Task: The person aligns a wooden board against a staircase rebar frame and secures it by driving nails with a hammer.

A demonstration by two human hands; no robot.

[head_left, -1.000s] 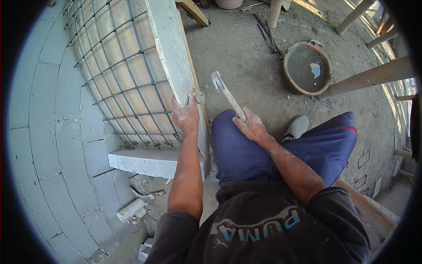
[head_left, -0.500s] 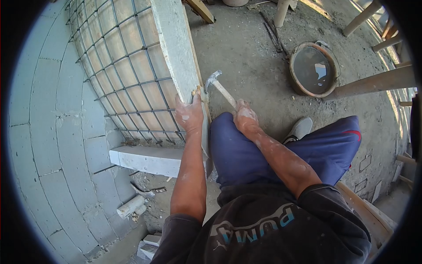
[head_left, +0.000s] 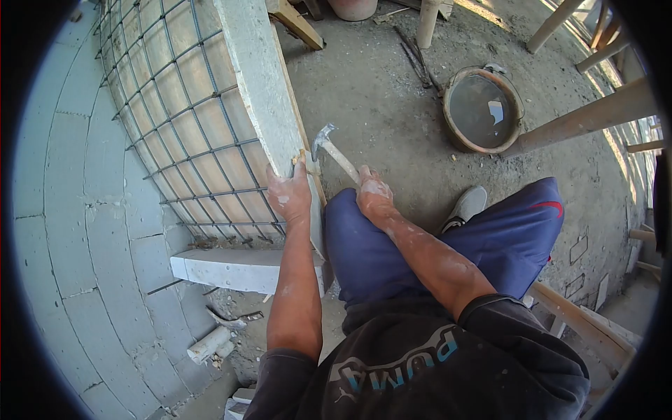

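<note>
My left hand [head_left: 289, 194] is closed around the near end of a long pale board [head_left: 262, 87], which stands on edge along the rebar grid. By its fingertips, a small yellowish bit [head_left: 299, 159], perhaps wood, sits at the board's end. My right hand [head_left: 375, 194] grips a claw hammer [head_left: 341, 162] by its light handle, above my knee. The metal hammer head points toward the board and is a short way right of it, apparently apart. Both hands carry pale dust.
A rebar mesh [head_left: 185, 108] lies left of the board, beside a grey block wall [head_left: 84, 231]. A white block [head_left: 231, 271] stands below it. At right are a bucket of murky water [head_left: 483, 112] and a slanting post [head_left: 588, 119]. Wooden planks [head_left: 588, 322] lie at lower right.
The whole view has shifted, so the scene sits further left and slightly lower. The hammer head is a little nearer the board's end. Both hands keep their grips.
</note>
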